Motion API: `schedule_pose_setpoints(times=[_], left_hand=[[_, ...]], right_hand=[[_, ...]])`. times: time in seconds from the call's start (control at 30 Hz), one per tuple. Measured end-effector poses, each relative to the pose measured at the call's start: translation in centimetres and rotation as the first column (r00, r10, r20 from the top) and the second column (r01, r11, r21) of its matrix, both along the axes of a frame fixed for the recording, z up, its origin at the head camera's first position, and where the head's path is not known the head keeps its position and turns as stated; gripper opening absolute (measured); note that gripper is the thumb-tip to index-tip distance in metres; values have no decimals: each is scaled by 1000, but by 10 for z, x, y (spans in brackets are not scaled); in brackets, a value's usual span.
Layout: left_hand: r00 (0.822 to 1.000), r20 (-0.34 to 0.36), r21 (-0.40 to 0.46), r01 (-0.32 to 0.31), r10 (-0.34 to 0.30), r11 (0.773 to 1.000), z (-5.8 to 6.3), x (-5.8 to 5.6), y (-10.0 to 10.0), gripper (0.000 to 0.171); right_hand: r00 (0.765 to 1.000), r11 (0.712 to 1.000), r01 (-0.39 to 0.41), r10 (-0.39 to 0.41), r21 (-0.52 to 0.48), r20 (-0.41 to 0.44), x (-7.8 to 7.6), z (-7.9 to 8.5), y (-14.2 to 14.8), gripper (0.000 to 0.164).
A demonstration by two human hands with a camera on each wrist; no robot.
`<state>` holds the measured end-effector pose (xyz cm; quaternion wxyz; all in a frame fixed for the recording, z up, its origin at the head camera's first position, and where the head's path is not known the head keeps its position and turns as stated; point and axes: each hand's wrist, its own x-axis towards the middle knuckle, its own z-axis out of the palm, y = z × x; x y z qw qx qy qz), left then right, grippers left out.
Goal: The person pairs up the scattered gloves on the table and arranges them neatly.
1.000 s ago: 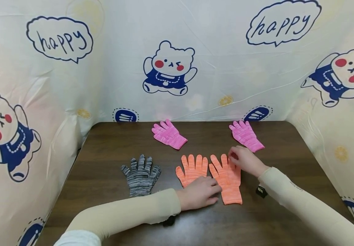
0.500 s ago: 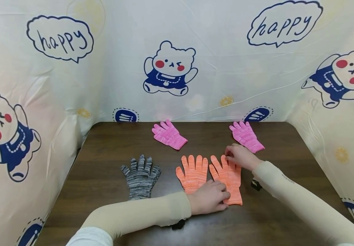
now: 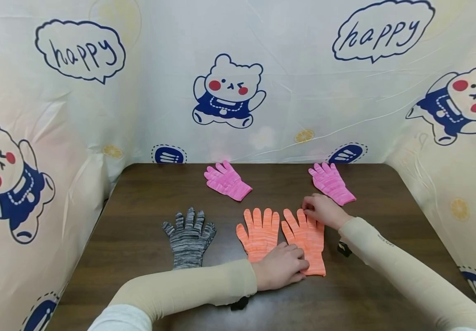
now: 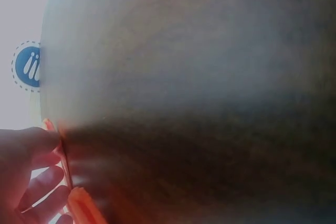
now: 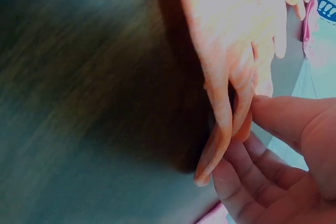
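Two orange knit gloves lie side by side, fingers pointing away: a left one [image 3: 262,232] and a right one [image 3: 310,243]. My left hand [image 3: 281,267] reaches over the left glove's lower part and grips the right glove near its cuff, hiding some of both. In the left wrist view, the fingers [image 4: 44,190] and thumb are at an orange knit edge [image 4: 84,208]. My right hand [image 3: 324,209] pinches the right glove's fingertips; the right wrist view shows the thumb and fingers at these knit fingers [image 5: 223,111], slightly lifted and folded.
A grey-and-black striped glove [image 3: 190,236] lies to the left, its cuff hidden by the left sleeve [image 3: 184,282]. Two pink gloves lie further back, one near the middle [image 3: 227,181] and one [image 3: 332,184] behind the right hand. A printed cloth [image 3: 283,101] surrounds the brown table [image 3: 138,197].
My left hand has shifted right, onto the cuff of the right orange glove. My right hand has moved slightly left along its fingertips. Both hands look nearly still over the last half second.
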<state>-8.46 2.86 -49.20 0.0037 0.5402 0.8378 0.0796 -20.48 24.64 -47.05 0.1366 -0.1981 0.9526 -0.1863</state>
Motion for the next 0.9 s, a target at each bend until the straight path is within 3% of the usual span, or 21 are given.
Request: schedule_pose_setpoints(times=[0.4,0.9], left_hand=[[1000,2,-9,2,-2,1000,1,1,-1,14],[999,-29,-14,-17,17,1000,-2,3,0,15]], right_hand=[[999,999,-39,39,-3,1,-1,-2,3,12],[998,998,-57,57,-10,4,-4,-7,3,6]])
